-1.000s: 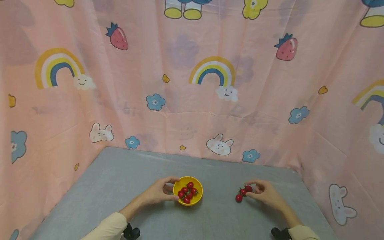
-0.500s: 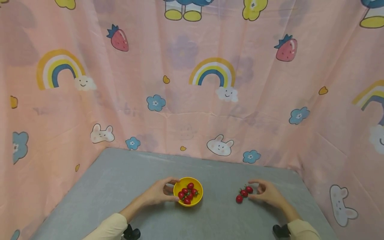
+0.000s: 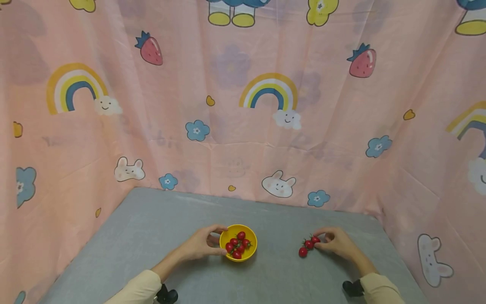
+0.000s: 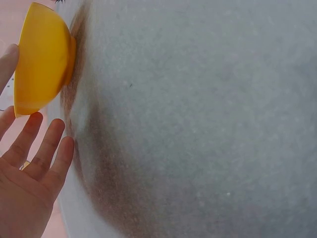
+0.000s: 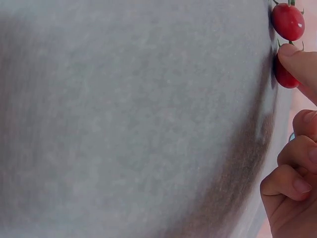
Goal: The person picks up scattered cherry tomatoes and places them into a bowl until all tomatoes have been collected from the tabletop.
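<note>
A yellow bowl (image 3: 252, 251) with several cherry tomatoes (image 3: 241, 248) in it stands on the table. My left hand (image 3: 199, 245) holds its left side between thumb and forefinger; in the left wrist view the other fingers stretch out beside the bowl (image 4: 44, 59). To the right, three cherry tomatoes with green stems lie in a slanting row. At the far end of that row, my right hand (image 3: 338, 242) pinches one cherry tomato (image 3: 316, 239) between thumb and forefinger. The right wrist view shows this tomato (image 5: 286, 75) partly behind the thumb, the other fingers curled in.
The middle tomato (image 3: 309, 244) and the nearest tomato (image 3: 303, 252) of the row lie close together. A grey cloth covers the table (image 3: 273, 270). A pink patterned curtain (image 3: 228, 160) hangs along the back and sides.
Half a second ago my right thumb and forefinger were spread apart beside the end tomato; now they have closed on it. My left hand and the bowl stay in place.
</note>
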`<state>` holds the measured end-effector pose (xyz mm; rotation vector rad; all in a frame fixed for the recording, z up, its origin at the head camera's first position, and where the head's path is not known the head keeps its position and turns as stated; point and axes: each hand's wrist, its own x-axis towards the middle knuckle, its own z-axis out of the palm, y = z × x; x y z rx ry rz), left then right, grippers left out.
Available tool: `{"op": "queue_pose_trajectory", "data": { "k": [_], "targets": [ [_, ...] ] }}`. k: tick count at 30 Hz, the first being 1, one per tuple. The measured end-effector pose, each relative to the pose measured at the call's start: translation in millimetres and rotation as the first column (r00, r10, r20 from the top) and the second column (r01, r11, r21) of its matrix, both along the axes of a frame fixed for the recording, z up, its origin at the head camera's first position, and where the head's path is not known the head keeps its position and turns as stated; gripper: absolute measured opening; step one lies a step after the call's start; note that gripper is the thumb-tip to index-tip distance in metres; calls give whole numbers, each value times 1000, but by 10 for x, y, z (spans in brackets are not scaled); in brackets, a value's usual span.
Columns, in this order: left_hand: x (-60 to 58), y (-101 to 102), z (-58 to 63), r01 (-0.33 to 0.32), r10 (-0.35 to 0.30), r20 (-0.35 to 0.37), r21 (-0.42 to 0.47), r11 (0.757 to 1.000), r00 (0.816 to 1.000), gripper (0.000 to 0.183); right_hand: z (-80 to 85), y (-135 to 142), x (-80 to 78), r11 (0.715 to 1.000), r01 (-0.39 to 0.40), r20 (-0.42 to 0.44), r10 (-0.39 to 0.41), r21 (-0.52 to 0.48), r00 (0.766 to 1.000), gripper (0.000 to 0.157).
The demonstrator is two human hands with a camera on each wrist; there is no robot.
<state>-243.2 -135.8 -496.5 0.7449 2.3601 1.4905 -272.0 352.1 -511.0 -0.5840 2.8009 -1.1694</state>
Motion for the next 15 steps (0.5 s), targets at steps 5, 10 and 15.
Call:
{"op": "queue_pose_trajectory", "data": {
  "k": [5, 10, 15],
  "targets": [
    [2, 2, -4, -2, 2, 1, 2, 1000, 1000, 60, -9, 10, 0, 1000, 13, 5, -13, -19, 1000, 27],
    [4, 4, -2, -5, 5, -1, 1, 1000, 1000, 60, -11, 35, 4, 999, 25, 18, -25, -31, 1000, 26],
    [2, 4, -6, -3, 3, -3, -5, 1000, 1000, 60, 11, 70, 9, 998, 57, 51, -55, -36, 997, 27]
  ]
}}
